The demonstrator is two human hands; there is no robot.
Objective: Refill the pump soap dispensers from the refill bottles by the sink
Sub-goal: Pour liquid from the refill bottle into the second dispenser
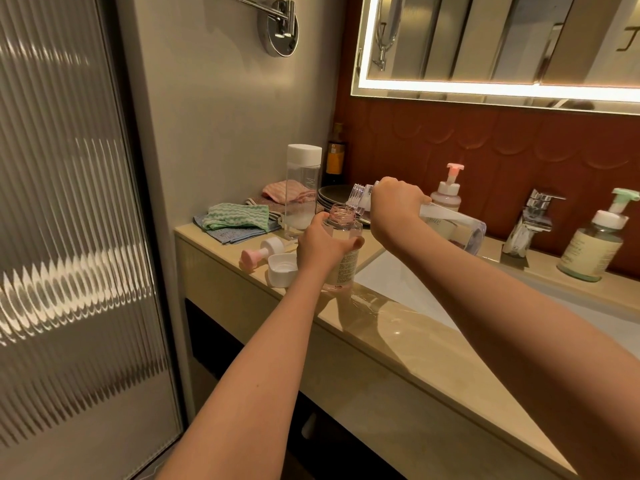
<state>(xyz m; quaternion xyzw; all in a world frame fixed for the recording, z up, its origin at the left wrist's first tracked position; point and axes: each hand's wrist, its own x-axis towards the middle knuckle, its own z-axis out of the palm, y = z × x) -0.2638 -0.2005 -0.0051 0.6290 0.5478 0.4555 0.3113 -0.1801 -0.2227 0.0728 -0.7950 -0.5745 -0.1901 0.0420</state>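
My left hand (320, 249) grips a clear dispenser bottle (343, 268) that stands upright on the counter, its pink threaded neck open. My right hand (394, 202) holds a clear refill bottle (453, 226) tipped on its side, its mouth just above the dispenser's neck. The dispenser's pink pump head (265, 251) lies on the counter to the left, beside a white cap (282, 270). A second tall clear refill bottle (302, 188) with a white cap stands behind. Another pink pump dispenser (447, 192) and a green one (594, 244) stand along the back wall.
Folded cloths (239, 218) and stacked dark plates (334, 197) lie at the counter's left end. A chrome tap (530, 220) stands behind the white sink basin (398, 282). A dark bottle (335, 154) is in the corner. A ribbed glass door (69, 237) is on the left.
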